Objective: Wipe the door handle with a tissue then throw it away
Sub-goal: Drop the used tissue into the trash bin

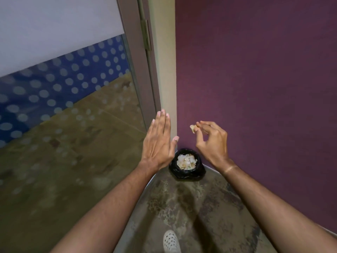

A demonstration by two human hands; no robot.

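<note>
Left hand: the left hand (158, 143) sat just left of frame centre, palm turned away from the camera, fingers (161, 119) stretched straight and pressed together, thumb spread out to the right; it held nothing.
Right hand: the right hand (212, 141) was right of centre, its back toward the camera, curled fingertips pinched together on a small scrap.
Tissue: the tissue (193, 128), a little crumpled, pale wad, showed at the left end of the right hand's fingertips, in the gap between the two hands and higher in the frame than the bin.
Bin: a small bin lined with a black bag (187, 166) stood on the floor in the corner, just below centre, its open top filled with pale crumpled paper (186, 161); in the frame it lay between the two wrists.
Door: a glass door (73, 99) with a band of blue dotted film filled the left half of the frame, its brown frame (140, 66) running down toward the centre, with a hinge (146, 35) near the top.
Door handle: it was out of view.
Wall: a purple wall (255, 79) covered the right half.
Floor: a mottled stone floor (182, 207) occupied the lower centre.
Shoe: a white perforated shoe (170, 241) appeared at the bottom edge.
</note>
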